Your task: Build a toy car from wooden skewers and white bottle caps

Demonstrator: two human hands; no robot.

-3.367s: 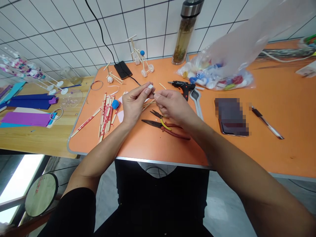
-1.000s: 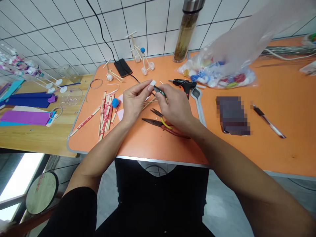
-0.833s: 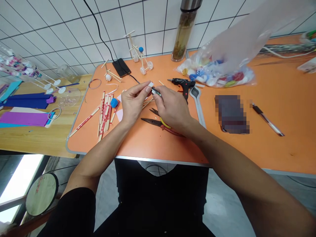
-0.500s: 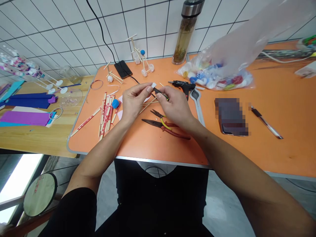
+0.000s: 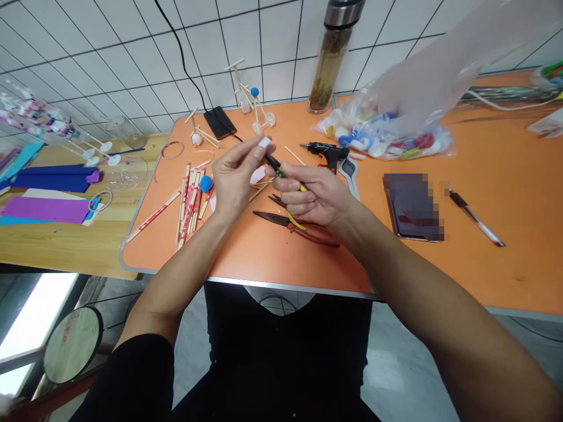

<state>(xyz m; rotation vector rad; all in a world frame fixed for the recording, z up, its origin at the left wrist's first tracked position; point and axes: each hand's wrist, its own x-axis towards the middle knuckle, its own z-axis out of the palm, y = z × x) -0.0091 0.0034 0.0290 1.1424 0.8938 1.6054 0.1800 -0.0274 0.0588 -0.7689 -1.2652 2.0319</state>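
My left hand point(image 5: 237, 173) is closed, its thumb and fingers pinching a small white piece point(image 5: 264, 142) that looks like a bottle cap. My right hand point(image 5: 310, 193) is wrapped around a slim hand tool point(image 5: 273, 162) with a dark front and a green and yellow handle. The tool's front end meets the white piece at my left fingertips; its tip is hidden. Below my right hand lie small yellow-handled pliers point(image 5: 294, 221) and larger red-handled pliers point(image 5: 319, 237). Thin wooden sticks point(image 5: 261, 190) lie behind my hands.
Left of my hands are red-patterned sticks point(image 5: 190, 205) and a blue ball point(image 5: 206, 184). Stick models point(image 5: 259, 114), a power bank point(image 5: 220, 122), a glue gun point(image 5: 328, 152), a tea bottle point(image 5: 329, 70) and a bag of caps point(image 5: 391, 135) stand behind. A phone point(image 5: 413, 205) and pen point(image 5: 477, 218) lie right.
Both hands have turned and the white piece has risen slightly to the left. My right hand has moved lower along the tool, showing more of its dark front.
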